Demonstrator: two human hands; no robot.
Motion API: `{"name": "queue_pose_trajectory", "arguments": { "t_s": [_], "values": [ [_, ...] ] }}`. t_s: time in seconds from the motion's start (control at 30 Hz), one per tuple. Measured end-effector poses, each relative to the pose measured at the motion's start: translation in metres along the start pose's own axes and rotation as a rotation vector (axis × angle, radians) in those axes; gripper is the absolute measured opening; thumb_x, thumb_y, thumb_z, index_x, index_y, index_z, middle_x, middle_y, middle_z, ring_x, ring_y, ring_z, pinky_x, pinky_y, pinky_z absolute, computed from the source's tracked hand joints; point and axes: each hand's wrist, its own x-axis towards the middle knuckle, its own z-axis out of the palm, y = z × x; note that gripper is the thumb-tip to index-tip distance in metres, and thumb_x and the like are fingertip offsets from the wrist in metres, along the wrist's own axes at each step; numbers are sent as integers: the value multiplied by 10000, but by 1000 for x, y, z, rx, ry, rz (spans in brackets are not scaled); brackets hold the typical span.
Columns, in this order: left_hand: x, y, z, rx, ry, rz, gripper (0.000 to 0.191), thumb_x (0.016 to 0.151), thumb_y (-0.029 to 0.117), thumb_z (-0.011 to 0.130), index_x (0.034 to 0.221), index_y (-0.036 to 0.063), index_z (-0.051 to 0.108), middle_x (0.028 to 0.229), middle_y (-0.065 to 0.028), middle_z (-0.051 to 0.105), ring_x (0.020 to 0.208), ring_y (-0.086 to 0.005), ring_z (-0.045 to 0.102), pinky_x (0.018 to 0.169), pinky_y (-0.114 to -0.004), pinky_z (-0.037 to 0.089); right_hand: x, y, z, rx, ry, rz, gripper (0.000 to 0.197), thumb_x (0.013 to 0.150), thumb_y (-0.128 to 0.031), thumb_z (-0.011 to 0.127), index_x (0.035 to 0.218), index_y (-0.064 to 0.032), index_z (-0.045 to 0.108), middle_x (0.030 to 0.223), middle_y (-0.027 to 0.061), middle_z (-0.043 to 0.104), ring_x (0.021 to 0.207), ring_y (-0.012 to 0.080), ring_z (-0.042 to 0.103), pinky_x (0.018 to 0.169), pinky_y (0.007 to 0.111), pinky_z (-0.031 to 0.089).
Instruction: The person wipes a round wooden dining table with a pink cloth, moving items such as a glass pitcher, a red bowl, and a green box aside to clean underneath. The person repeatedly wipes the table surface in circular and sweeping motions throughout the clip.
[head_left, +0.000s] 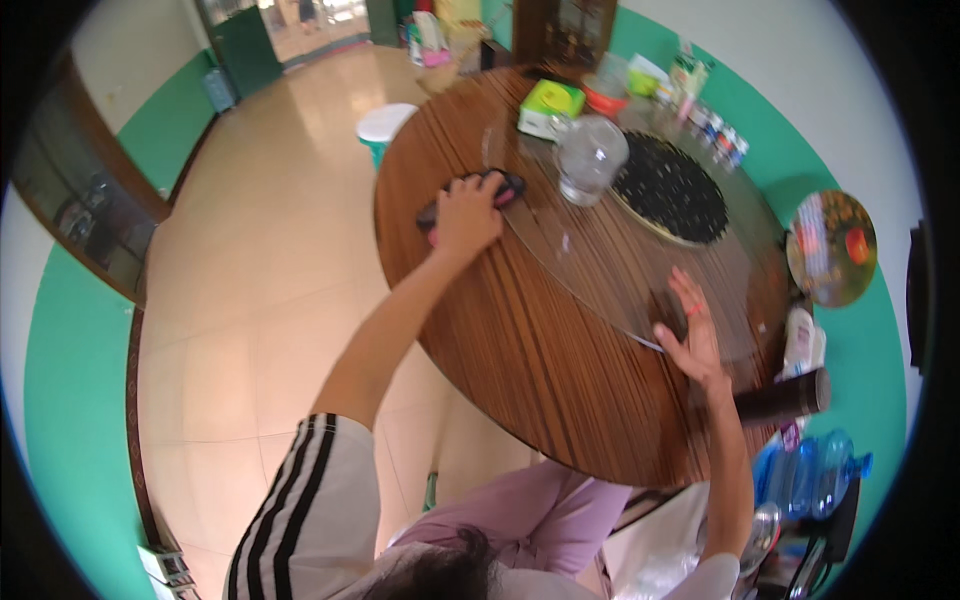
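My left hand (469, 214) rests with curled fingers over a black-and-pink item (511, 187) near the left edge of a round wood-grain table (510, 330). Blur and the hand leave its exact kind unclear. My right hand (691, 330) is spread, fingers apart and nothing in it, at the near rim of the glass turntable (600, 255). Whether it touches the glass I cannot tell. A clear glass jar (590, 159) stands on the turntable between the hands, farther back. Beside it is a round tray of dark, seed-like pieces (671, 187).
A green-and-white tissue box (551, 109), an orange bowl (606, 97) and several small bottles (720, 135) sit at the back. A dark cylinder (784, 397) lies near my right forearm. Blue water jugs (814, 474) are at right. A white-lidded bin (386, 122) stands left.
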Motion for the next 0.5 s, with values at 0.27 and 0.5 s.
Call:
{"name": "queue_pose_trajectory", "arguments": {
  "t_s": [0.27,0.5],
  "values": [
    [1,-8,9,-40,42,24,557,826,162,628,1374,172,532,1292,-119,618,1181,-336,563,934,-517,443,20,-10,12,141,285,174,740,883,-226,751,1491,-4,393,1493,201,477,1370,330,468,1141,414,364],
    [1,-8,7,-40,54,9,547,781,164,645,1321,175,561,1219,-103,642,1114,-328,582,873,-526,459,105,-58,53,679,394,526,935,845,-282,806,1525,55,261,1485,202,465,1173,258,595,990,372,488]
  ]
}}
